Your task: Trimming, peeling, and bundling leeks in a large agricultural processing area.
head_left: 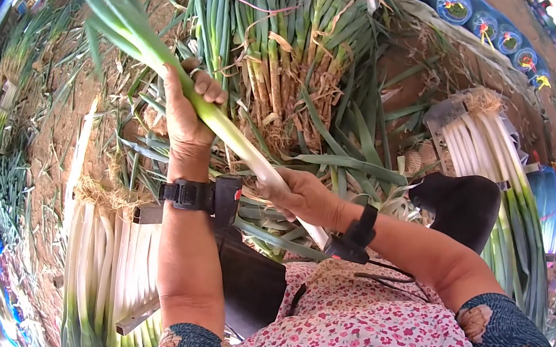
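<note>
One long green onion [236, 138] lies slantwise across my front, its green leaves up at the far left and its white stem down toward my lap. My left hand [190, 104] is wrapped round it where the leaves meet the stem. Lower down, my right hand [305, 196] closes on the white part. Its root end is partly hidden behind the right wrist. Beyond my hands lies a heap of untrimmed green onions [290, 58] with brown, dry outer skins and roots, a pinkish tie across the leaves.
Clean white-stemmed green onions are stacked in a metal holder [136, 319] at near left. Another stack [481, 145] lies at right, beside my dark-clad knee [460, 204]. Blue plastic-wrapped bundles [456, 11] line the far edge. Loose leaves [360, 165] litter the soil.
</note>
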Available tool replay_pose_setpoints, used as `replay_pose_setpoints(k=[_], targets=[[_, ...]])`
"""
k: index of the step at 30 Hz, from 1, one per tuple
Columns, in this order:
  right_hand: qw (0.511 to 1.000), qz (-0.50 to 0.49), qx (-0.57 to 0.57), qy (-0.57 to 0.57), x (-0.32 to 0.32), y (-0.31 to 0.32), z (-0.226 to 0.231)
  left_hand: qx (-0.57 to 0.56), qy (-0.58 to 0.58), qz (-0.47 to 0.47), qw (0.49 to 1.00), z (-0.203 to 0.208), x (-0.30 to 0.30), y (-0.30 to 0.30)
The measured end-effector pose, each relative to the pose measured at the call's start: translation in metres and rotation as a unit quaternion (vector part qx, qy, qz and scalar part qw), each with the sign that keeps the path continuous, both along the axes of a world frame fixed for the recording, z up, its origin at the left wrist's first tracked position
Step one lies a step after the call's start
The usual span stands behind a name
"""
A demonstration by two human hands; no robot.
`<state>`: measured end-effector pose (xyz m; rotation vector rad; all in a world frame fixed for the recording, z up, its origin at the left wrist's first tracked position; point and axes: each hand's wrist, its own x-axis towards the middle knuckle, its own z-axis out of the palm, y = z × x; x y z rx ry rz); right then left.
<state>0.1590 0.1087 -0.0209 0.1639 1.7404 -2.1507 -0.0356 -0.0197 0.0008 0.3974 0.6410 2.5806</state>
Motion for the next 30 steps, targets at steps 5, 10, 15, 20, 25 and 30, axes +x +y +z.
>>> replay_pose_setpoints(k=[5,10,15,20,25,30], targets=[[0.976,0.015,-0.207,-0.06,0.004,0.0,-0.002,0.054,-0.069,-0.054,0.995,0.024,0.018,0.021],[0.97,-0.18,-0.116,0.117,0.006,-0.008,-0.018,-0.006,-0.041,-0.028,0.999,0.006,0.006,0.014],[0.987,-0.108,0.099,0.064,0.01,-0.004,-0.007,-0.105,-0.045,0.062,0.992,0.009,0.015,0.016],[0.961,-0.15,0.206,0.106,0.011,-0.012,-0.009,-0.176,-0.042,0.128,0.975,0.012,0.019,0.02],[0.969,-0.128,0.202,0.07,0.008,-0.011,-0.011,-0.219,-0.033,0.158,0.962,0.014,0.022,0.024],[0.956,-0.128,0.248,0.088,0.004,-0.011,-0.009,-0.249,-0.042,0.179,0.951,0.018,0.02,0.029]])
